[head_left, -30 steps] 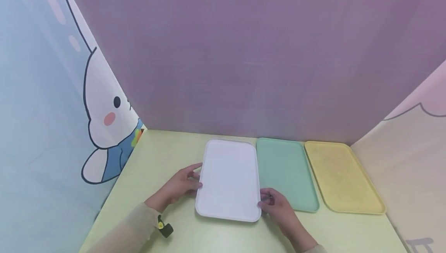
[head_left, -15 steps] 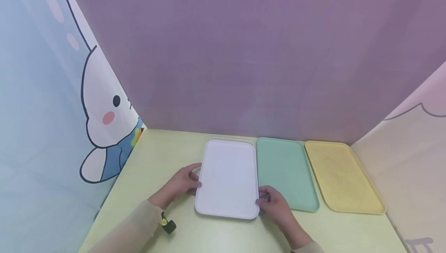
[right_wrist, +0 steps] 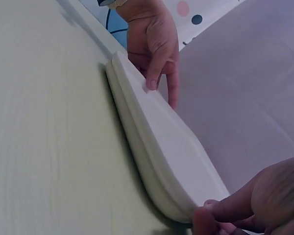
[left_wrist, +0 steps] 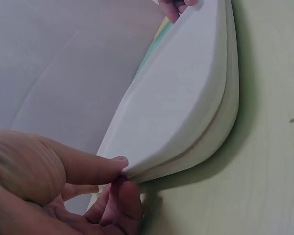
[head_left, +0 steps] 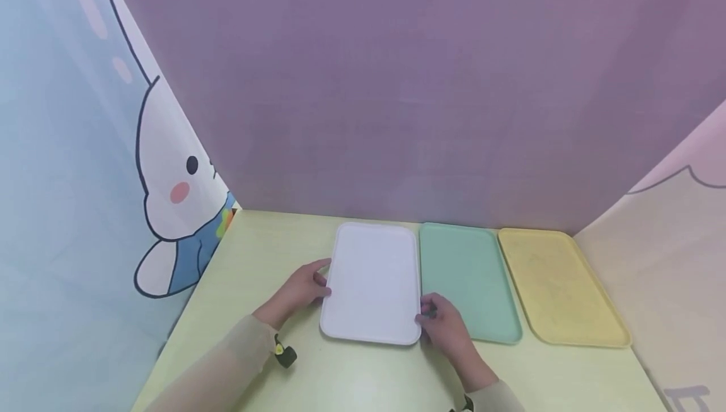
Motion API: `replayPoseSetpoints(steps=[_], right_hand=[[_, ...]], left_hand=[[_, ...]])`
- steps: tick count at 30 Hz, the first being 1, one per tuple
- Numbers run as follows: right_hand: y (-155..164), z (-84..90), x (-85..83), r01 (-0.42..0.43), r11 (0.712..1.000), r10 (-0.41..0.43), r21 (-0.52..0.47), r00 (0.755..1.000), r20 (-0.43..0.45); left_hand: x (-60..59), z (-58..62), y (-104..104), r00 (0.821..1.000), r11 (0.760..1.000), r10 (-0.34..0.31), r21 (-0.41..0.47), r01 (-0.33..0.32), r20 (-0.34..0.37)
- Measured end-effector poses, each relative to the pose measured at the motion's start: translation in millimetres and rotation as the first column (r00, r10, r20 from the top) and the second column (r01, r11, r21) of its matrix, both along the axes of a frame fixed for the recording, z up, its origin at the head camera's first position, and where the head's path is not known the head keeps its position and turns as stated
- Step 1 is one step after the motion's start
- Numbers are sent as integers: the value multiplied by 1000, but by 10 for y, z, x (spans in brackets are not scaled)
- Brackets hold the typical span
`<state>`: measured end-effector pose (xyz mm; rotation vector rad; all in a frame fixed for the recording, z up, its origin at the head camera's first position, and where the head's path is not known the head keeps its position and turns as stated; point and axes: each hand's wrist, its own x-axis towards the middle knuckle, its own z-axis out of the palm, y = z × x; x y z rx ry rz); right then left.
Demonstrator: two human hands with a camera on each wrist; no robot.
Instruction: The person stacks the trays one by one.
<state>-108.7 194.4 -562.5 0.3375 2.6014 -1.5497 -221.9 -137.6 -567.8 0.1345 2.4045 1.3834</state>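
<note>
Change: over the last second the white tray [head_left: 372, 281] has slid a little away from the person, its near edge sitting farther up the table, and both hands have gone with it.
Left hand: the left hand [head_left: 299, 290] pinches the tray's left rim near the near corner, thumb on top and fingers curled under the lip, as the left wrist view [left_wrist: 95, 188] shows.
Right hand: the right hand [head_left: 441, 326] pinches the right rim at the near right corner in the same manner, thumb above and fingertips below [right_wrist: 245, 208].
Why held so: in my judgement a grip on opposite long edges keeps the flat tray level and square, so it can be steered without twisting.
Where the tray is: on the pale green table [head_left: 255, 254], in front of the person, leftmost of three trays; the wrist views suggest its near edge sits just off the surface, though I cannot tell for certain.
Axis: its long axis runs from the person toward the purple backdrop [head_left: 397, 84], short ends near and far, open face up.
Neighbours: the green tray [head_left: 467, 280] lies just beside it on the right, parallel, and the yellow tray [head_left: 558, 286] beside that.
Left wall: a cartoon rabbit panel [head_left: 170, 191] stands there.
</note>
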Motion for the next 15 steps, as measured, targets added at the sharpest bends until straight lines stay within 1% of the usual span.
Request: replayPoseSetpoints(steps=[2,9,12,15], right_hand=[[16,-2,-6,-2,1000,2,21,1000,-11],[41,-26,-48,-25,988,34,151,998,-57],[-2,-57,-85,-48,986,58,161,997,-56],[-56,-67,-122,-87,980,100,179,993,-64]], left_hand=[[-10,-7,22,1000,1000,1,-18,-1,-11],[-15,7,74,1000,999,-6,-48,7,15],[1,34,45,1000,996,1,-89,0,1],[9,65,2,1000,991,15,-130,-18,-25]])
